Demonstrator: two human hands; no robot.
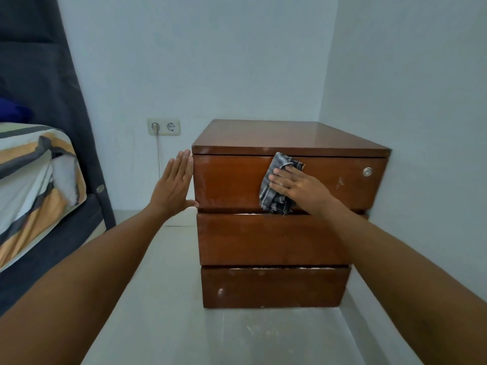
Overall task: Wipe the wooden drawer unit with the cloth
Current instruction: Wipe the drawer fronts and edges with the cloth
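The wooden drawer unit [276, 238] stands in the room's corner, brown, with three drawer fronts and a glossy top. A grey checked cloth [274, 198] lies against the top drawer's front. My right hand [297, 185] presses flat on the cloth, fingers spread and pointing left. My left hand [175, 185] rests flat against the unit's left side at the top drawer's height, fingers straight, holding nothing. A round metal lock [367, 171] sits at the top drawer's right end.
A bed with a striped cover [34, 185] and dark frame stands at the left. A double wall socket [163, 126] with a cable plugged in is behind the unit's left side. The right wall [421, 127] touches the unit. Pale floor [184, 325] lies in front.
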